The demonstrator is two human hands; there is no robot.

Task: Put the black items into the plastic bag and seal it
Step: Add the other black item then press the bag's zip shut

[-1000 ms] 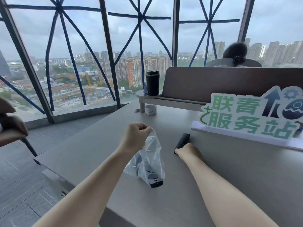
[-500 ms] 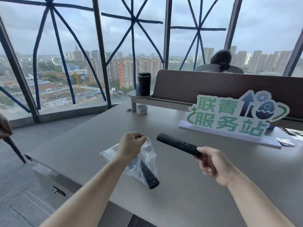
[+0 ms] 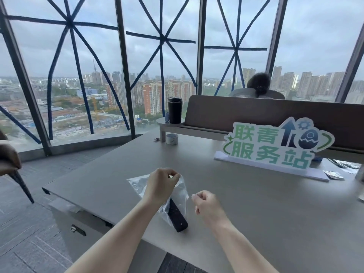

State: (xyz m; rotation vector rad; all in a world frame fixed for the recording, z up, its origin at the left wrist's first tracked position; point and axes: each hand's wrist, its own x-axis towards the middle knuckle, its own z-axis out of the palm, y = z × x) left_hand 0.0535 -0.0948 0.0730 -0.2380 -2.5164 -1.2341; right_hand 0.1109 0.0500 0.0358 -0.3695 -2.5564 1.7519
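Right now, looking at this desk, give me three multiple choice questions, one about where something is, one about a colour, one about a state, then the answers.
1. Where is the black tumbler?
A. on the raised shelf by the window
B. inside the plastic bag
C. on the floor

2. What colour are the big characters on the sign?
A. red
B. green
C. yellow

3. What is the state of the plastic bag?
A. folded flat and empty
B. lying untouched
C. held at its top by both hands, a black remote inside

Answers:
1 A, it stands on the shelf end beside the divider.
2 B, the lettering is green on white.
3 C, the left hand and right hand pinch the bag's top edge, and the remote shows through the plastic.
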